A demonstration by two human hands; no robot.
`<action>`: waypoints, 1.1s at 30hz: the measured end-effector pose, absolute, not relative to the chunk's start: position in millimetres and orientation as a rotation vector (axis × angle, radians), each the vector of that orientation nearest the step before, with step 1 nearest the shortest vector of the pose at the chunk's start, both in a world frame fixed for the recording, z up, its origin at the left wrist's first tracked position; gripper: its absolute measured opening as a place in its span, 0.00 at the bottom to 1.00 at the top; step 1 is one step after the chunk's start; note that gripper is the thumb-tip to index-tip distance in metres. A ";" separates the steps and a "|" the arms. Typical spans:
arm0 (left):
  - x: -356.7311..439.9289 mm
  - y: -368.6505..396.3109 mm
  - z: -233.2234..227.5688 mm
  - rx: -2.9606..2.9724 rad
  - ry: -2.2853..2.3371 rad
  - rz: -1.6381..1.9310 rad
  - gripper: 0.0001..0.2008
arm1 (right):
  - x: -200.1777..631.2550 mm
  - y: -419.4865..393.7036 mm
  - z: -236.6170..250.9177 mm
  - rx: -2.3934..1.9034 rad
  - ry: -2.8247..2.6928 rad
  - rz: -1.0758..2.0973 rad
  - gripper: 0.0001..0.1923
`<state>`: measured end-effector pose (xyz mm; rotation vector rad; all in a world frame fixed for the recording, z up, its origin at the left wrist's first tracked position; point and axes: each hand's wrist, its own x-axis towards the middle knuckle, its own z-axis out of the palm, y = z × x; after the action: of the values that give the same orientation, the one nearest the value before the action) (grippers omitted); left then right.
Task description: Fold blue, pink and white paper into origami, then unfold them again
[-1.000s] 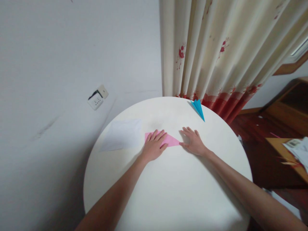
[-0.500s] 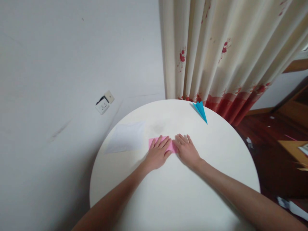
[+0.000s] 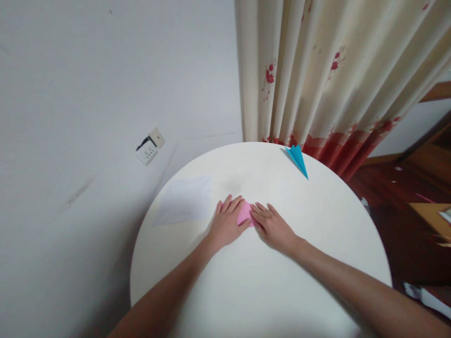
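A small piece of pink paper (image 3: 245, 213) lies on the white round table (image 3: 268, 291), mostly covered by my hands. My left hand (image 3: 227, 221) rests flat over its left part, fingers spread. At the paper's right end is my right hand (image 3: 274, 228), its fingers stretched out and touching the edge. The paper between the hands shows a slanted outline, as if a corner is turned over. Its underside and covered parts are hidden.
A blue folded paper plane (image 3: 298, 160) lies at the table's far right edge. On the left is a white sheet (image 3: 185, 199). A grey wall with a socket (image 3: 146, 152) borders the table on the left, and a patterned curtain (image 3: 317, 84) hangs behind.
Less of the pink paper shows, and its right end now looks slanted rather than straight. My left hand has shifted slightly left; my right hand has moved slightly down and right.
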<state>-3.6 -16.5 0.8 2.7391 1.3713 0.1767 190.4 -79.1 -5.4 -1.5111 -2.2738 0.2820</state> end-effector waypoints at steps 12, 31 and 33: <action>-1.3 -30.6 3.3 2.783 1.239 0.117 0.27 | 199.2 -77.6 -8.4 -1.403 -2.457 0.270 0.33; -3.6 -27.4 -1.0 2.762 1.188 0.176 0.27 | 196.6 -106.3 -26.3 -1.761 -2.355 -0.084 0.47; -3.8 -27.6 -0.5 2.761 1.194 0.177 0.27 | 196.2 -109.7 -28.1 -1.794 -2.321 -0.076 0.48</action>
<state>-3.8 -27.6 -0.5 2.7614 1.1939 0.1775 196.2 -109.7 -28.1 -1.7936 -2.3208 -0.0763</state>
